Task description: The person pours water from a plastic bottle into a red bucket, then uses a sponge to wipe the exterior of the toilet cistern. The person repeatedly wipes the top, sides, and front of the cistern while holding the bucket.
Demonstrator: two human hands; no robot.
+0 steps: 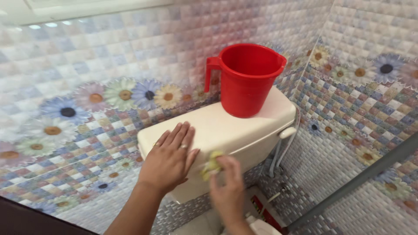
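Note:
A cream toilet cistern is fixed to the tiled wall. My left hand lies flat and open on its left front corner, fingers spread, with rings on two fingers. My right hand, blurred by motion, presses a small yellow-green sponge against the cistern's front face just below the lid. A red plastic mug with a handle and spout stands upright on the lid's right half.
Flower-patterned tiles cover both walls, which meet in a corner behind the mug. A white flush lever and hose sit at the cistern's right side. A grey bar slants across the lower right. A white bottle top shows below.

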